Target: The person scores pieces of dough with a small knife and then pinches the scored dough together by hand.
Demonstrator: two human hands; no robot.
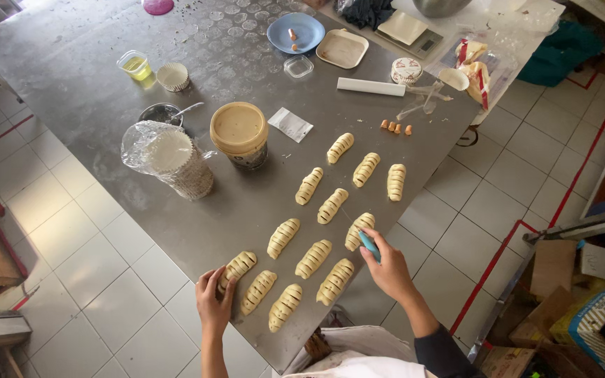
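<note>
I hold a small blue cutter [369, 245] in my right hand [386, 269] against a dough roll [359, 231], my left hand [213, 297] rests open on another roll [237, 267], and all the rolls I can see look cut already.

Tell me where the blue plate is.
In the head view, the blue plate sits at the far end of the steel table, just left of the beige rectangular tray.

Thirteen scored dough rolls [314, 258], four small orange pieces [395, 127], two stacks of paper cups [174, 75]
</note>
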